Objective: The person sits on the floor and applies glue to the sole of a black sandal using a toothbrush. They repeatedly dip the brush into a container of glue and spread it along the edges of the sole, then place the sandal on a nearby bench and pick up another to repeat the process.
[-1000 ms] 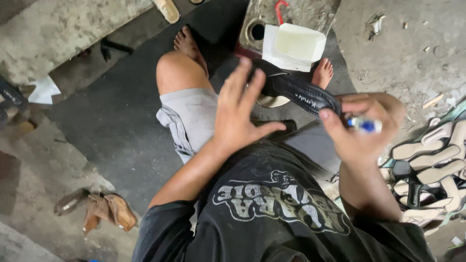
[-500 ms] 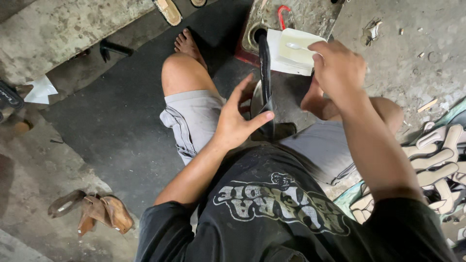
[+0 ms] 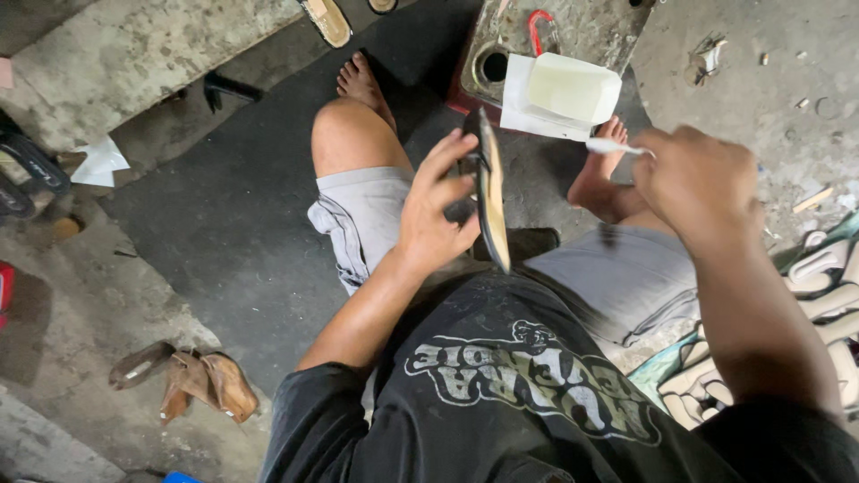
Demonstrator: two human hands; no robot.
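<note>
My right hand [image 3: 693, 183] has drawn back from the pale plastic tub [image 3: 573, 88], gripping a thin white brush [image 3: 613, 147]. My left hand [image 3: 436, 219] clasps the dark, tan-edged shoe sole [image 3: 491, 195] edge-up, left of the brush.

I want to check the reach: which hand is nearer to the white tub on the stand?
Right. The right hand is just beside the white tub, its brush tip almost at the tub. The left hand is lower, holding the shoe sole.
</note>
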